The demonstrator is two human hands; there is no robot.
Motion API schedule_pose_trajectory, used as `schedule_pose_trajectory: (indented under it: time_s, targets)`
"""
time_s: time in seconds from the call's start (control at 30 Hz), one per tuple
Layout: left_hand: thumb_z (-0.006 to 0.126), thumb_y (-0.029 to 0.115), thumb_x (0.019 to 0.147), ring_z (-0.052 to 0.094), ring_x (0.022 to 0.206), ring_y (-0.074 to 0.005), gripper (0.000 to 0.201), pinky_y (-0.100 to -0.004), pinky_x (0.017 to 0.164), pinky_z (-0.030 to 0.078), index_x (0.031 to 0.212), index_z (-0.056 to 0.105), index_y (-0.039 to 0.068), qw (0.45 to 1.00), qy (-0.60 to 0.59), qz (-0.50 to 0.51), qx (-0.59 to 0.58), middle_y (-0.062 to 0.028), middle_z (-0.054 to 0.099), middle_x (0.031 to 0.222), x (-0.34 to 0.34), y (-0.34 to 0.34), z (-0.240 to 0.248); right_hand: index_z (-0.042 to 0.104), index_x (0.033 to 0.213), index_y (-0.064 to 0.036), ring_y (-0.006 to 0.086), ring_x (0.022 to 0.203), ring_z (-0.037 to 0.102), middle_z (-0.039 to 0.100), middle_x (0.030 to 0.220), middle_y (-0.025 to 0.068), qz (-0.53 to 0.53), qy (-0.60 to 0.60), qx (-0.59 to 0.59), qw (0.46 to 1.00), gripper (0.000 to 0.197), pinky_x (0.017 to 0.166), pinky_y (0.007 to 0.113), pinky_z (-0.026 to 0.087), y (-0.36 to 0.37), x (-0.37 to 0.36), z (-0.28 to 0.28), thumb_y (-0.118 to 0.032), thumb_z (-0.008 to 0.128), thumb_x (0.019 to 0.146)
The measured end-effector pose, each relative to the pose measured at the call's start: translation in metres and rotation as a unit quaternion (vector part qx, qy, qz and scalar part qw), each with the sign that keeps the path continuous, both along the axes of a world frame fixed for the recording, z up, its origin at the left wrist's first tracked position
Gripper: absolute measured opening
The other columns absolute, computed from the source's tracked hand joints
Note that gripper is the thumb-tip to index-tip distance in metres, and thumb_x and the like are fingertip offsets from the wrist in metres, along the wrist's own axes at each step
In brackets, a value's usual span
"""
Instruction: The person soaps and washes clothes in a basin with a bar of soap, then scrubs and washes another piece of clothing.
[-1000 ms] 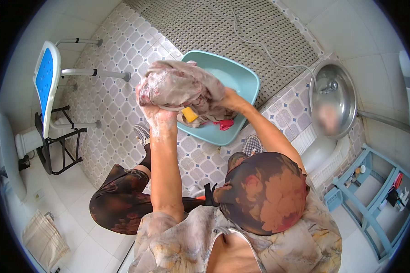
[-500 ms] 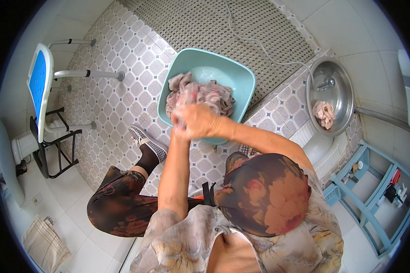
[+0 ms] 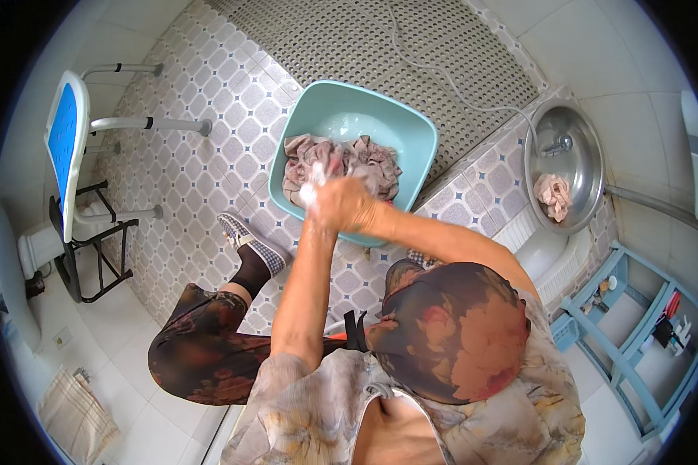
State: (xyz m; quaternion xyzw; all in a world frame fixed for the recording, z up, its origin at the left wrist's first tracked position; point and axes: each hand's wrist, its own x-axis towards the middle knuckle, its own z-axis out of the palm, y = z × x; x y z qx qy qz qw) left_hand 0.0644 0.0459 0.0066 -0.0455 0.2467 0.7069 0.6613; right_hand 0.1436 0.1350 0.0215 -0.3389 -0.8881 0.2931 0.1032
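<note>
Over the near rim of a light teal basin [image 3: 411, 186], my two hands are pressed together, wet with white suds. My right hand [image 3: 350, 204] lies on top, its fingers curled closed on a soapy, greyish-pink cloth [image 3: 309, 153]. Beneath it, my left hand [image 3: 323, 220] is mostly covered, and its fingers are hidden by the right hand and the foam. Bunched wet fabric [image 3: 378, 167] of the same greyish pink fills the near half of the basin. Some soapy water [image 3: 349, 124] shows behind it.
On the right, a steel sink [image 3: 589, 190] with a tap [image 3: 557, 146] holds a pale pink cloth [image 3: 552, 195]. A hose [image 3: 461, 94] crosses the perforated mat [image 3: 364, 46]. At left stands a blue-seated shower chair [image 3: 63, 151]; a blue rack [image 3: 636, 349] is lower right.
My joined hands have shifted slightly right, and more white foam shows beside them. The cloth at the basin's left has settled lower and spread out.
</note>
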Motion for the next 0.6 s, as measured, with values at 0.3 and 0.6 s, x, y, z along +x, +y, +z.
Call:
schedule_pose_trajectory:
  time_s: [0.3, 0.6]
  targets:
    - [0.058, 0.015, 0.084, 0.062, 0.109, -0.0322, 0.045, -0.0479, 0.099, 0.049, 0.127, 0.053, 0.004, 0.988, 0.053, 0.053, -0.139, -0.0183, 0.060, 0.122, -0.014, 0.021, 0.012, 0.061, 0.088, -0.0051, 0.0342, 0.075, 0.068, 0.069, 0.080, 0.0152, -0.091, 0.083, -0.030, 0.992, 0.032, 0.068, 0.042, 0.055, 0.044, 0.021, -0.049, -0.036, 0.063, 0.081]
    - [0.056, -0.005, 0.066, 0.049, 0.125, -0.0332, 0.067, -0.0471, 0.111, 0.036, 0.132, 0.050, 0.007, 0.996, 0.017, 0.055, 0.075, -0.0133, 0.058, 0.125, -0.059, 0.019, 0.017, 0.061, 0.120, -0.0001, 0.0305, 0.111, 0.060, 0.063, 0.119, 0.0194, 0.077, 0.087, -0.302, 0.946, 0.060, 0.097, 0.038, 0.046, 0.072, 0.059, 0.039, -0.036, 0.075, 0.073]
